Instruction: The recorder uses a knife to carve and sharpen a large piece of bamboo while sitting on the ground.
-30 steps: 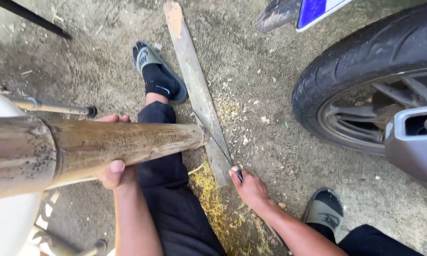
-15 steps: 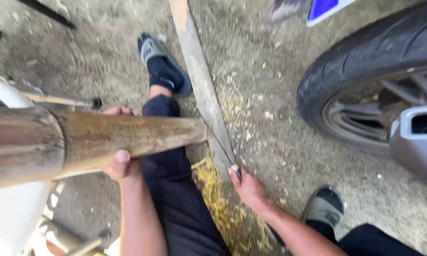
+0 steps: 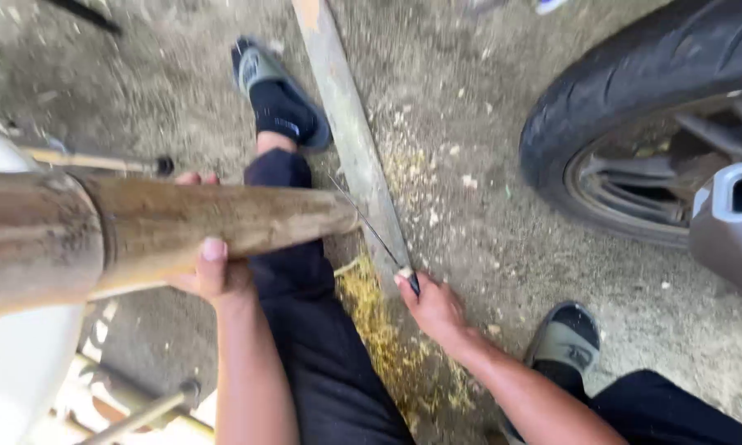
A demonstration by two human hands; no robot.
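While the left hand [image 3: 214,276] wraps around the underside of a thick brown bamboo pole [image 3: 165,235], thumb showing on the near side and fingertips curling over the far side, the pole lies across the person's lap, running from the left edge of the view to a cut end above the black-trousered left leg [image 3: 305,280]. The right hand [image 3: 435,309] is closed around the dark handle of a thin, long-bladed knife [image 3: 371,231], whose blade slants up and to the left until its tip meets the pole's cut end. Under the blade a long, flat grey wooden plank [image 3: 350,132] lies on the dirt ground [image 3: 470,189], stretching away to the far side. Yellowish shavings [image 3: 387,338] are strewn on the ground between the legs. A black motorcycle tyre [image 3: 634,91] stands at the right, well apart from the hands. Both feet wear dark slip-on sandals [image 3: 280,91].
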